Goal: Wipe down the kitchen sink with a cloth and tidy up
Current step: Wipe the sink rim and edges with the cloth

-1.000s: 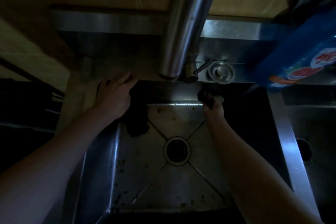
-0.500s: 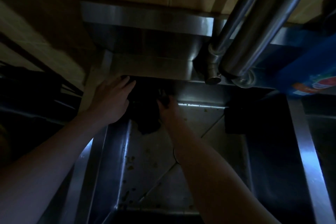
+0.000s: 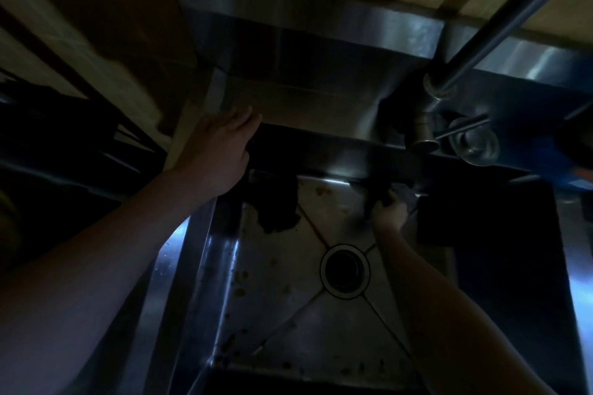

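Grips cloth (image 3: 376, 195) in right hand (image 3: 389, 215) at far wall of sink (image 3: 337, 164). Rests left hand (image 3: 221, 151), fingers straight, on far-left rim.

one left hand (image 3: 218, 154), one right hand (image 3: 390, 214), one sink (image 3: 288, 314), one drain (image 3: 345, 271), one faucet (image 3: 500, 19), one cloth (image 3: 378, 196)

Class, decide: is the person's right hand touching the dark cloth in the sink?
Touching. The head view shows the right hand gripping the dark cloth inside the sink.

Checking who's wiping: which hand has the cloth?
The right hand, inside the sink, grips the dark cloth; the left hand lies flat on its rim, holding nothing.
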Demonstrator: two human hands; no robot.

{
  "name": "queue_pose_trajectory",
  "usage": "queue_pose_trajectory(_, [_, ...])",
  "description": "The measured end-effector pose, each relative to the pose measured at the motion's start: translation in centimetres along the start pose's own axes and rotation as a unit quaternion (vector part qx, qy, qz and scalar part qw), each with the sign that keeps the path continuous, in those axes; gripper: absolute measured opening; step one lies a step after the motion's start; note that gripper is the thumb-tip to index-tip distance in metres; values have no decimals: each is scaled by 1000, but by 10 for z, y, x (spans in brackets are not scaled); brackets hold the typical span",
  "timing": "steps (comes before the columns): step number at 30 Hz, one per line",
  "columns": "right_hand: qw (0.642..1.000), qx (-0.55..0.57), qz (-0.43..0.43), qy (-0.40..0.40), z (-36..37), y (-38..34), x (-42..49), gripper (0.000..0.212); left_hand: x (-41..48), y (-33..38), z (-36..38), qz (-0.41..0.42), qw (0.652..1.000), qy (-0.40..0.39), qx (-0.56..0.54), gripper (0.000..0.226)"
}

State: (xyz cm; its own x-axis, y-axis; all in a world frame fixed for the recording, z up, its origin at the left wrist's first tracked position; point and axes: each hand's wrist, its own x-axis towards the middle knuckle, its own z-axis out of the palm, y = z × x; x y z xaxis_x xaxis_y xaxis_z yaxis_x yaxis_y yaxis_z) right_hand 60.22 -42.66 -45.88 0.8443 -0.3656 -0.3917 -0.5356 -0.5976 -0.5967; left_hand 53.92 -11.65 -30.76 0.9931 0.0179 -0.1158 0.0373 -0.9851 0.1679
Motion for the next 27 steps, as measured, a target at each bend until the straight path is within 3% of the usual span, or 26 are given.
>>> queue_pose_trajectory(5, [983, -145, -59, -100, 26, -13, -12, 46, -1, 2, 4, -6, 1000, 7, -14, 66])
queue_pose_trajectory(7, [963, -187, -125, -148, 36, -12, -23, 43, 0, 2, 3, -7, 1000, 11, -9, 65])
queue_pose_trajectory(9, [921, -272, -205, -188, 51, -14, -31, 46, 1, 3, 1, -7, 1000, 11, -3, 63])
queue_pose_trajectory(12, [822, -412, -330, -213, 68, -22, -40, 58, 3, 5, 0, -7, 1000, 4, 6, 63])
queue_pose_trajectory(15, [751, -450, -417, -243, 60, -13, -39, 55, 2, 6, 0, -12, 1000, 5, 13, 63])
queue_pose_trajectory(18, [753, -428, -424, -265, 36, 9, -35, 46, 2, 8, -1, -17, 1000, 9, 5, 63])
queue_pose_trajectory(22, [741, -462, -405, -271, 32, 23, -37, 54, 1, 8, -2, -15, 1000, 17, -10, 63])
queue_pose_trajectory(27, [764, -447, -396, -245, 57, -9, -39, 56, 1, 6, -1, -13, 999, 14, -27, 62])
